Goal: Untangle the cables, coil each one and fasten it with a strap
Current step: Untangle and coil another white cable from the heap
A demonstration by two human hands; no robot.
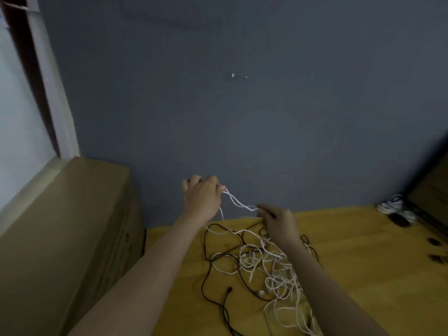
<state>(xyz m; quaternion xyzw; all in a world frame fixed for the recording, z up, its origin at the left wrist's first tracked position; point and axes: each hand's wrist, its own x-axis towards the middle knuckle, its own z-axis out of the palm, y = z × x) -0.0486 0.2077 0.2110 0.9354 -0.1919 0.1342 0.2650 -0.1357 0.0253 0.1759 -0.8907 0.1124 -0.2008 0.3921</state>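
A tangle of white and black cables (264, 265) lies on the yellow wooden table (351, 258). My left hand (202, 196) is raised above the table's far edge and pinches a white cable (238, 202) between thumb and fingers. The doubled strand runs down and right to my right hand (278, 220), which pinches the same white cable just above the pile. A black cable (219, 297) loops out to the left of the tangle, its plug end lying on the table.
A large cardboard box (72, 234) stands at the left, against the table. A coiled bundle of cable (394, 207) and a dark object lie at the table's far right. Small dark straps (436, 251) lie near the right edge. A grey-blue wall rises behind.
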